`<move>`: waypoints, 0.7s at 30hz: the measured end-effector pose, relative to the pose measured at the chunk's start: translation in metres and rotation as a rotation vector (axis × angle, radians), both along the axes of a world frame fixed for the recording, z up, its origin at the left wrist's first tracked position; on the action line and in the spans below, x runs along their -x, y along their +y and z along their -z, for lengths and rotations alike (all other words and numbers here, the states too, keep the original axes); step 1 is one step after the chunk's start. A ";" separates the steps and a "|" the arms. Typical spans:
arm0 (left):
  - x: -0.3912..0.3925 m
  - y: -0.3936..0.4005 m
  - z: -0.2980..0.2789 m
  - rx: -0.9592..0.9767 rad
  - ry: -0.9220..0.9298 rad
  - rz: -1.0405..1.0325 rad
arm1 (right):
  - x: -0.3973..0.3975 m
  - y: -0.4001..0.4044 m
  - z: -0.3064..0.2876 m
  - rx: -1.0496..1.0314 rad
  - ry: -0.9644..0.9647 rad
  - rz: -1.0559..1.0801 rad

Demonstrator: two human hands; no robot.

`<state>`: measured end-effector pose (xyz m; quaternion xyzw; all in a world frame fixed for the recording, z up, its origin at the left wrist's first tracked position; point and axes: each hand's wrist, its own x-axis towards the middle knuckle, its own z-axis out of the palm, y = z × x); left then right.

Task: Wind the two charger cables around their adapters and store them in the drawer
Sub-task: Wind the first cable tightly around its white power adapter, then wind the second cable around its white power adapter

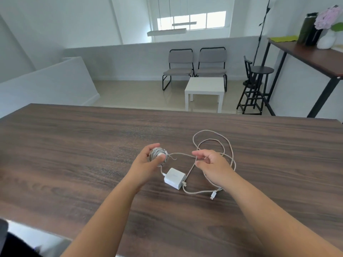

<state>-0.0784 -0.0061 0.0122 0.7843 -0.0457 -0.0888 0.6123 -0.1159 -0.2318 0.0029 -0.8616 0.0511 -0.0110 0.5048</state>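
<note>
Charger cable, pale braided cord, is mostly wound into a tight bundle around its adapter [157,154], and my left hand [148,160] grasps that bundle with fingers and thumb curled round it. From the bundle a short free stretch of the cord [182,154] runs across to my right hand [211,165], which pinches it between thumb and fingertips. Between my two hands, slightly nearer to me, I see a second white square plastic adapter [174,178] lying flat on the dark wood-grain table [74,154]. Its own pale loose cable [213,141] sprawls in wide loops beyond and beneath my right hand, its white plug end [213,194] lying beside my right wrist.
</note>
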 end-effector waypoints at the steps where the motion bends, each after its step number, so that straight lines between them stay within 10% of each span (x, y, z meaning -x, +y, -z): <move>1: -0.001 0.008 0.005 -0.084 -0.016 -0.012 | 0.000 0.001 0.004 0.039 0.019 -0.025; 8: -0.014 0.043 0.032 -0.443 -0.017 0.098 | 0.016 0.013 0.022 0.210 0.160 -0.226; 21: -0.002 0.042 0.047 -0.385 -0.125 0.088 | -0.004 0.042 0.039 0.357 0.054 -0.272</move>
